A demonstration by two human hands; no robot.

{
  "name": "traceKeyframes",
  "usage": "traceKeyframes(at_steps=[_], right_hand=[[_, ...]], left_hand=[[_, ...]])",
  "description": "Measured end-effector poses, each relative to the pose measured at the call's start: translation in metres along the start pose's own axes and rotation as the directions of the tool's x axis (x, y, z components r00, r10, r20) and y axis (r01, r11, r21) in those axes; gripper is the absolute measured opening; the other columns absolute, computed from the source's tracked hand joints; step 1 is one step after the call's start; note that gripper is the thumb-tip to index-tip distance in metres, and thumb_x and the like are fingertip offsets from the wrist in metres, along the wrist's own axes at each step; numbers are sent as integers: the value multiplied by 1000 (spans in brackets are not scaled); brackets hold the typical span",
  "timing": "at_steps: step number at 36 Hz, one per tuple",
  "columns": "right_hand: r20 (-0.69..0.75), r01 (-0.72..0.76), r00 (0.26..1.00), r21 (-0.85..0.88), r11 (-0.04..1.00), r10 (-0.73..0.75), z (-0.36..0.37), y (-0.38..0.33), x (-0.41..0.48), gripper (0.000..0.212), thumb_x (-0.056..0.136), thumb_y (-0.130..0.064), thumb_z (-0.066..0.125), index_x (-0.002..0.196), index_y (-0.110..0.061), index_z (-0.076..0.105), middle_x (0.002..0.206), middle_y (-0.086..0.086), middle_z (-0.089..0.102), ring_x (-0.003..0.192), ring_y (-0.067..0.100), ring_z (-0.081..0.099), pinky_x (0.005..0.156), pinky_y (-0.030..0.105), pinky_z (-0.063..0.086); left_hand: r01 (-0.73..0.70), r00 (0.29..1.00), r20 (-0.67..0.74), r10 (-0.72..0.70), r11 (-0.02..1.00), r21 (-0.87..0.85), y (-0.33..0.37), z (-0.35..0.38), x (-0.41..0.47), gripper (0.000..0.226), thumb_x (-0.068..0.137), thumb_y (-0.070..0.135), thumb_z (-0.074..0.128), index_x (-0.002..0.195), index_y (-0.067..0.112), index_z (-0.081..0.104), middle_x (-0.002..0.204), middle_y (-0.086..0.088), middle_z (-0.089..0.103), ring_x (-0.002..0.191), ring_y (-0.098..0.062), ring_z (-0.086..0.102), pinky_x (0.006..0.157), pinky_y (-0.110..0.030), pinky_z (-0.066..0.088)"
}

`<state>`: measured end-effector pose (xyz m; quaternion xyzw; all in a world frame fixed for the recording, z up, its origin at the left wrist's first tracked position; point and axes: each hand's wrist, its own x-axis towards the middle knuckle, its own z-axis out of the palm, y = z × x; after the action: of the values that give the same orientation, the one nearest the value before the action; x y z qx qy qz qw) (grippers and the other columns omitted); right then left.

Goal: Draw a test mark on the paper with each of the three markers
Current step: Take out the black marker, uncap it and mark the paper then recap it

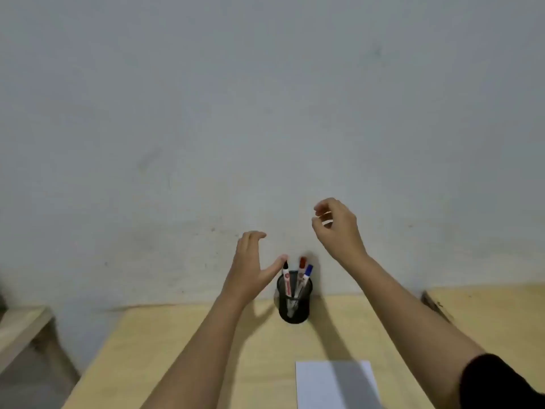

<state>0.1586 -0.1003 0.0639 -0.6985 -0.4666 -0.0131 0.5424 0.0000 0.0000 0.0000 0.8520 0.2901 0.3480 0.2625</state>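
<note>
Noted at lower centre of frame: black mesh cup [294,312] standing upright on a pale wooden table [182,335], close against the grey wall [265,98]. Held three markers, all capped and leaning slightly: black marker [286,276] on the left, red marker [302,270] in the middle, blue marker [307,274] on the right, caps clear of the rim. Lower barrels seen only dimly through the mesh.

Paper [336,385] lay flat at lower right of frame, on the table, well apart from the cup, cut off by the bottom edge. No marks made out on the visible part; partly shaded by the arm above.

Left hand [250,267] found just left of the cup, released, fingers spread and raised, thumb tip right beside the black cap. Contact between thumb and cap could not be told. Nothing grasped.

Right hand [336,228] found up and to the right of the cup, above centre-right, against the wall background, well clear of the markers. Fingers curled loosely toward thumb with a gap between; nothing held. Dark sleeve [498,385] seen at lower right corner.

Second wooden surface [495,314] noted at right edge, another [20,329] at left edge, each apart from the table.
</note>
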Motion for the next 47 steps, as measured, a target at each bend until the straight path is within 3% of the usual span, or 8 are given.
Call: traceKeyframes(at_steps=[4,10,16,21,26,32,40,47], right_hand=[[139,-186,973,1,983,184,44,53,-32,16,85,-5,55,100,-8,59,98,7,59,80,20,60,60,10,46],[164,-259,951,-33,965,261,100,110,-52,16,82,-3,57,97,-4,64,94,8,62,82,18,60,73,21,45],[100,-224,966,-122,967,237,131,134,-48,6,85,-13,61,86,-7,63,90,12,66,78,20,61,77,28,50],[120,-183,970,-221,958,213,145,137,-46,13,85,-17,60,91,-7,64,88,11,69,82,25,65,76,39,56],[115,-181,972,-185,966,204,142,137,-46,9,80,-14,63,86,-8,64,82,9,69,78,23,66,75,38,56],[1,-133,991,142,981,134,120,117,-45,7,78,-4,64,83,-8,64,76,1,64,59,-4,56,60,4,44],[-108,54,994,366,929,-16,74,77,-71,12,85,-12,62,89,-22,59,86,-12,63,83,8,63,78,25,53],[-62,64,997,277,959,-49,41,85,-118,10,90,-19,60,94,-28,62,101,1,64,78,3,61,70,15,47]], left_hand=[[200,970,159,-186,977,-74,-53,52,-32,88,75,50,71,143,16,26,143,4,32,134,-10,33,107,-26,31],[377,922,211,-324,876,-300,-99,121,-53,110,61,49,81,147,19,18,153,2,25,140,-15,29,113,-38,32],[282,959,158,-234,836,-471,-108,158,-50,62,64,21,83,107,46,45,123,11,52,102,18,53,78,-8,47],[280,960,113,-258,824,-493,-117,169,-47,73,64,27,81,127,29,45,129,4,50,118,-7,53,97,-29,48],[253,967,99,-234,845,-472,-121,169,-43,69,70,21,81,128,19,45,123,5,48,115,-9,51,93,-22,45],[259,966,111,-234,837,-482,-120,167,-44,68,70,19,81,128,17,46,121,5,49,112,-6,52,87,-16,42],[245,969,94,-228,842,-480,-109,166,-47,66,72,14,78,131,16,47,122,3,50,110,-8,52,95,-24,42],[350,926,117,-359,699,-623,-90,150,-67,46,71,19,74,111,31,54,126,4,47,116,-13,51,100,-37,45]])
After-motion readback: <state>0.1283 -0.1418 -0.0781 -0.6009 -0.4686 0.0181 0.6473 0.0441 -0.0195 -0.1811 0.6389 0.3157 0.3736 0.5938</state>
